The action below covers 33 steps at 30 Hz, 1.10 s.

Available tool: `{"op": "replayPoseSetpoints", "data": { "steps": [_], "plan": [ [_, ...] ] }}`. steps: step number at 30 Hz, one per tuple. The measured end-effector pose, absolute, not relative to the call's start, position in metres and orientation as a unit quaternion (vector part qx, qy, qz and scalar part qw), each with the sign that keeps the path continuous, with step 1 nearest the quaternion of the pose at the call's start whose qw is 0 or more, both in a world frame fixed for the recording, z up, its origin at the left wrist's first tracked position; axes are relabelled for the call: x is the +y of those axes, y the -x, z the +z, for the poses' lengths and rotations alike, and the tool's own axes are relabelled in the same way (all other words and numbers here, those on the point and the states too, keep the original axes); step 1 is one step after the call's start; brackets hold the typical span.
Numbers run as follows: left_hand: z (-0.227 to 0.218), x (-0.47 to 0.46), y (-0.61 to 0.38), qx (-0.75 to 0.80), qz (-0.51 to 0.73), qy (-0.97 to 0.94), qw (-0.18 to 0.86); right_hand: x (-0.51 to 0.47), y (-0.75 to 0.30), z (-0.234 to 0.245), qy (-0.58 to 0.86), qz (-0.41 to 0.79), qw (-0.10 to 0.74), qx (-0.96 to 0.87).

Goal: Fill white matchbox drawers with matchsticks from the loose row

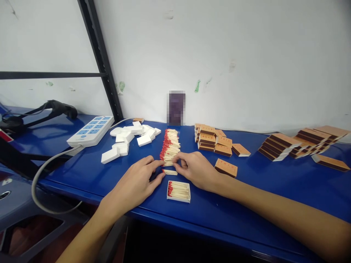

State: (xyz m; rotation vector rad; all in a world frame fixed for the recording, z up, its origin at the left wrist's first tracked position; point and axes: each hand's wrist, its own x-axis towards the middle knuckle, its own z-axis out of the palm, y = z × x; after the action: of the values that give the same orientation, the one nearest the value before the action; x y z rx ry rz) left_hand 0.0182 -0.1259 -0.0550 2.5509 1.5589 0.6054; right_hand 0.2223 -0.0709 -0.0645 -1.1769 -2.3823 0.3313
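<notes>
A long pile of red-tipped matches [170,142] lies on the blue table in front of me. My left hand [138,179] is at the red-headed side, index finger and thumb apart, their tips by the near end of the pile. From the other side my right hand [196,168] reaches to the plain ends, its fingers curled, thumb and index tips slightly apart. Between the hands, a small row of matches [170,172] lies apart from the pile. Closer to me stands a white matchbox tray [178,199] with matches in it, heads to the left.
White trays [123,137] lie heaped at left, beside a power strip [91,130] with a looping cable. Orange matchbox sleeves [211,138] are stacked right of the matches, one sleeve [226,168] near my right wrist. More boxes [279,145] stand far right. A black rack post [104,62] rises at left.
</notes>
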Motion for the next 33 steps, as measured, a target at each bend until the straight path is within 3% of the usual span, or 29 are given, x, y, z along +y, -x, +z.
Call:
{"op": "replayPoseSetpoints", "data": {
  "steps": [11, 19, 33],
  "plan": [
    [-0.054, -0.126, -0.019, 0.525, 0.189, -0.828, 0.054, -0.073, -0.224, -0.065, 0.444, 0.135, 0.222, -0.857],
    [-0.053, -0.126, -0.020, 0.529, 0.190, -0.825, 0.062, -0.070, -0.233, -0.061, 0.418, 0.220, 0.225, -0.852],
    [-0.052, -0.128, -0.018, 0.501, 0.213, -0.836, 0.070, -0.076, -0.226, -0.051, 0.421, 0.229, 0.203, -0.854]
  ]
}}
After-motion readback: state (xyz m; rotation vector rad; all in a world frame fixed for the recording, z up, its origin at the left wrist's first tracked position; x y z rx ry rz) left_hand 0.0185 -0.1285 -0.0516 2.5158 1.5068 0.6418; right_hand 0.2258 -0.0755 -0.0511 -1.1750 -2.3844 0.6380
